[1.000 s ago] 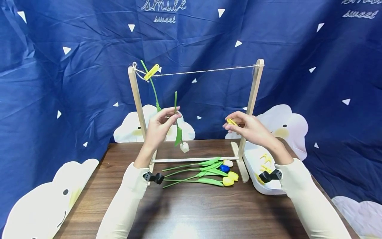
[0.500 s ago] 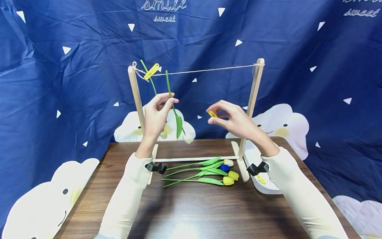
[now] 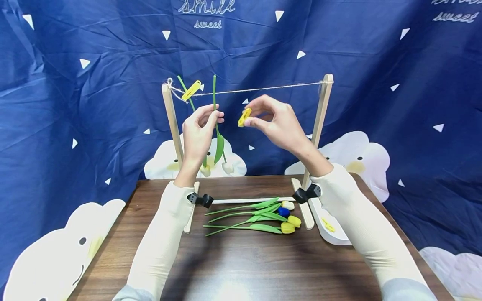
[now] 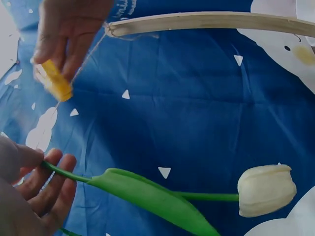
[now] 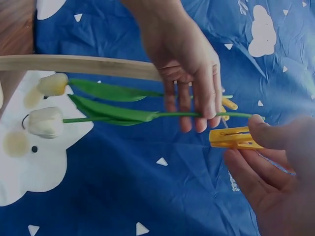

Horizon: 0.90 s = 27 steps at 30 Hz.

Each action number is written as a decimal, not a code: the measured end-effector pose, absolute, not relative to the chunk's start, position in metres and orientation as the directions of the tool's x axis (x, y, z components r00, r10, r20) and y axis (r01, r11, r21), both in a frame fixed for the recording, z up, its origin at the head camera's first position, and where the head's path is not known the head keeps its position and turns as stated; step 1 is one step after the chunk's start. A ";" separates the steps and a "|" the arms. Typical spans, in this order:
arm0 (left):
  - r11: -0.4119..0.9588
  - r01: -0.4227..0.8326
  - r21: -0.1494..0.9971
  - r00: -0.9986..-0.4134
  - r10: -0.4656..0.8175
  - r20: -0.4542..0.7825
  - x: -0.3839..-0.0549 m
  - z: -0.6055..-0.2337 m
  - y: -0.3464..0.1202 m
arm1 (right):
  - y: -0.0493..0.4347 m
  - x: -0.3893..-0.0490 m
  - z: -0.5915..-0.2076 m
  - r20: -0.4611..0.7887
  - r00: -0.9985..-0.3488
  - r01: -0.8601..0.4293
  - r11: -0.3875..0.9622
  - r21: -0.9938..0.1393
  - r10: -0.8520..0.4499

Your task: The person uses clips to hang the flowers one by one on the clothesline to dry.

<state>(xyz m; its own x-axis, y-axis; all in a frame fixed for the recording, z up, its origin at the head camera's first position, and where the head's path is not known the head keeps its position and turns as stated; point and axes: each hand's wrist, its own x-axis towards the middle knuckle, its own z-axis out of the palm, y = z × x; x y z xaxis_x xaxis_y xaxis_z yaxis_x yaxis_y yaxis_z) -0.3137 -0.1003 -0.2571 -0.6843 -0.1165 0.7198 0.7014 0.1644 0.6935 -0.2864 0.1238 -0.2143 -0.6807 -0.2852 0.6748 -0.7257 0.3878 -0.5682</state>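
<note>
The left hand (image 3: 199, 133) is pinching a white toy tulip with a thin green stem and a long green leaf (image 3: 219, 148). This tulip is hanging bloom down in the air above the desk, and its stem tip is showing higher than the thin tan string (image 3: 260, 89). I cannot tell if it is touching the string. It is looking light, a bit bendy and hard to break. Its smooth stem may be slippery, so the bare part above the leaf is seeming the best place to hold. The right hand (image 3: 276, 123) is gripping a small yellow plastic clip (image 3: 244, 118). That is looking light and springy, and its sides are likely best for squeezing.

The string is running between 2 pale wooden posts (image 3: 318, 113). Another yellow clip (image 3: 191, 90) is sitting near the left post, with 1 more tulip (image 3: 205, 170) hanging there. On the brown wooden desk (image 3: 241, 267), 4 tulips (image 3: 263, 228) are lying with blooms toward the right edge. A white tray of yellow clips (image 3: 335, 239) is sitting by that edge. Behind the far edge, a blue cloth with white triangles (image 3: 113, 75) is hanging.
</note>
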 end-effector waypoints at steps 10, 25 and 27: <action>0.246 0.661 0.709 -0.695 -0.158 0.702 -0.318 -0.246 -0.100 | 0.096 -0.304 -0.184 0.716 -0.675 -0.737 0.156 -0.657 -0.177; 0.371 0.619 0.693 -0.669 -0.213 0.712 -0.319 -0.244 -0.101 | 0.052 -0.333 -0.162 0.613 -0.789 -0.611 -0.061 -0.789 -0.026; 0.370 0.620 0.692 -0.668 -0.212 0.713 -0.319 -0.244 -0.101 | 0.048 -0.334 -0.162 0.598 -0.802 -0.595 -0.069 -0.801 -0.020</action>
<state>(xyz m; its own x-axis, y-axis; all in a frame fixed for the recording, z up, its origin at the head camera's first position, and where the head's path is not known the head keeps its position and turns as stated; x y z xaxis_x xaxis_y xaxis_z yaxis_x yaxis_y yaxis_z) -0.3189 -0.1015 -0.2440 -0.6685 -0.2123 0.7128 0.6202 0.3697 0.6918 -0.3344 0.0478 -0.1622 -0.8016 -0.0202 0.5975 -0.5951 -0.0686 -0.8007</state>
